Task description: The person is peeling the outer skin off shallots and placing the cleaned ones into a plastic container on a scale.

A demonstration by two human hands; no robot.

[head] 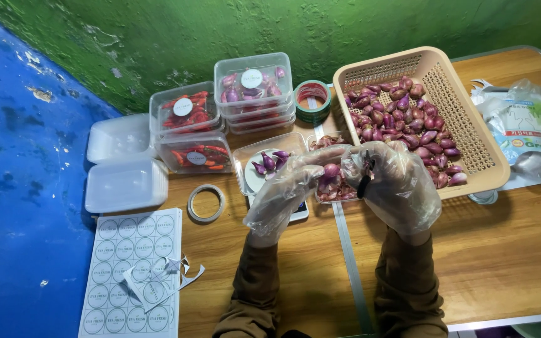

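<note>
Wooden table (508, 250) against a green wall (220, 31), blue wall (20, 188) on the left. From the left I log one sheet of round labels (129, 275), two stacks of empty white lids (123, 166), one tape ring (206, 203), two tubs of red chillies (189, 131), and a stack of shallot tubs (255, 91); I cannot count its layers. Both hands wear clear plastic gloves. My left hand (283, 191) pinches one purple-red shallot (331, 170), glossy and teardrop-shaped; its long axis I cannot tell. It sits above an open tub, between both hands. My right hand (396, 178) is closed around a dark-handled knife (365, 178). Rightmost, one tan basket (471, 125) of shallots.
</note>
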